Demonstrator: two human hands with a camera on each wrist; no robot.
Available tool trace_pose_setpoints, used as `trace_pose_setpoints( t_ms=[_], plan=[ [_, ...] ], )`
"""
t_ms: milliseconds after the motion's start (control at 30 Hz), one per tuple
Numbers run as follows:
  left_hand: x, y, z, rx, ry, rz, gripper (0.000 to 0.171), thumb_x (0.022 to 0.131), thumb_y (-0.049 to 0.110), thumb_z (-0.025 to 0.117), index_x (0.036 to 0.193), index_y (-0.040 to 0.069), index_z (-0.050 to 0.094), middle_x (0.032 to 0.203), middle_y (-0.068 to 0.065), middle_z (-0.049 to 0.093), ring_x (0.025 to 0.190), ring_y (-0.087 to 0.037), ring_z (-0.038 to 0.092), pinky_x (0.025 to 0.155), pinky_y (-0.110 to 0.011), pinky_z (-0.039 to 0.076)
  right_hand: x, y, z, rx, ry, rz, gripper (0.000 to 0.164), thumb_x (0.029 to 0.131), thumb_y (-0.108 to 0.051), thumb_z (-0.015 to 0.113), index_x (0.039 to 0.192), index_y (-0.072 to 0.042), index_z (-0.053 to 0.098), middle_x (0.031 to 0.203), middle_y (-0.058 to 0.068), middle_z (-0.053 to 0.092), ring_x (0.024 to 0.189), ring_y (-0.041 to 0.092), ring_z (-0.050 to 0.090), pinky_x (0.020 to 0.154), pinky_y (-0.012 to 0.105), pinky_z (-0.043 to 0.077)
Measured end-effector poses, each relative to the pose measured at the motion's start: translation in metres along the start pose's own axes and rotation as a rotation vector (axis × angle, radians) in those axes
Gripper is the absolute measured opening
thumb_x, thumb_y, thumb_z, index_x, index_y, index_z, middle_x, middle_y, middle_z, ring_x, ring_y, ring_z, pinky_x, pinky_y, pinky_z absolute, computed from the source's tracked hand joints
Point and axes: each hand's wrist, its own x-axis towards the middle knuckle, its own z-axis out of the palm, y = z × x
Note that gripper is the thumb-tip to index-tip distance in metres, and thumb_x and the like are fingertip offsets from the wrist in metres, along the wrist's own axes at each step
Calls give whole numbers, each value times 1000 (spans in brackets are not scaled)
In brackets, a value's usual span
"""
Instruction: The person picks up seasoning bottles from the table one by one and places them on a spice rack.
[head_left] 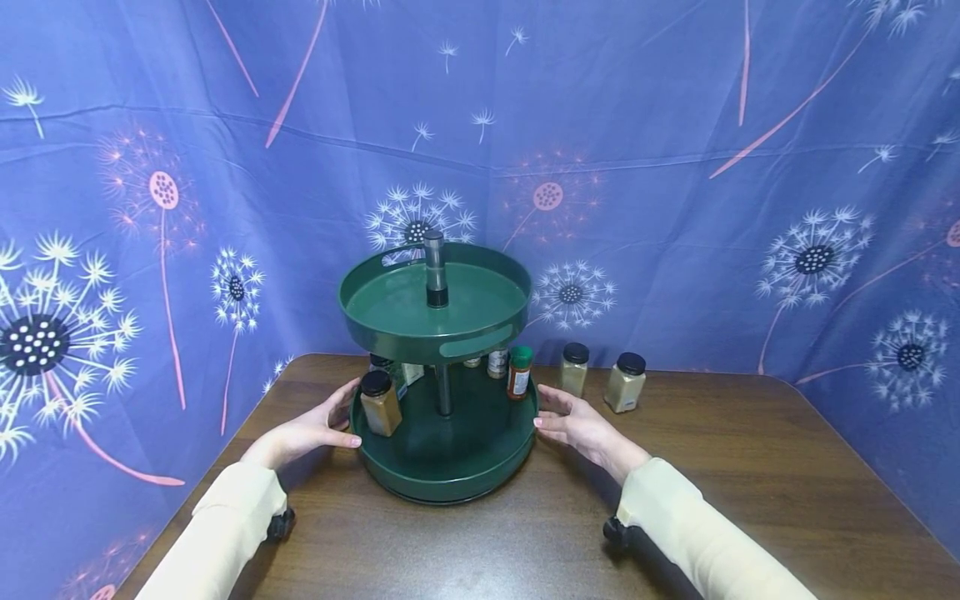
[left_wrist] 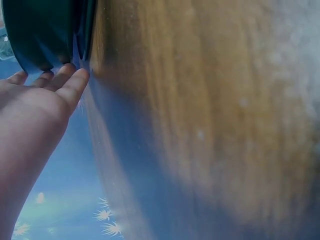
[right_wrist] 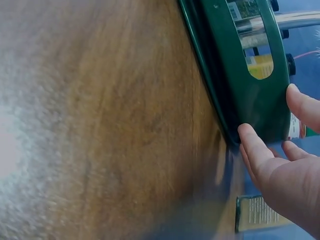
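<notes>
A dark green two-tier round spice rack [head_left: 450, 487] stands on the table, its tiers joined by a metal post. At the lower tier's left side is my left hand [head_left: 318, 427], with its extended fingertips against the wall in the left wrist view. On the opposite side, my right hand [head_left: 588, 429] touches the same wall with mostly straight fingers, its thumb at the rim. The lower tier carries a black-capped jar of brown spice [head_left: 381, 404] near my left hand and a green-capped red spice bottle [head_left: 519, 373] near my right. More jars behind are partly hidden by the upper tier [head_left: 420, 317].
Two black-capped jars of pale powder, one nearer [head_left: 573, 371] and one farther right [head_left: 626, 383], stand on the wooden table [head_left: 720, 467] beyond my right hand. A blue dandelion-print cloth [head_left: 660, 192] hangs behind and along the sides.
</notes>
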Motion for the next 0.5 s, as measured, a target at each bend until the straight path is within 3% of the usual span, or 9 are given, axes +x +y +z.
trace_pose_setpoints(
  t_ms=[300,500],
  plan=[
    [-1,2,3,29,30,-8,94,78,16,68,144,19,0,148,-13,4,133,-37,8,105,-55,14,3,-3,-2,-17,-28,-14,75,82,1,59,142,-5,15,146,20,11,128,39,25,100,45,32],
    [-2,4,4,65,24,-16,94,79,18,67,144,22,-1,147,-15,6,133,-38,10,104,-55,16,0,-3,-3,-97,-23,-59,72,82,0,59,142,-6,18,145,19,18,128,38,27,95,38,40]
  ],
)
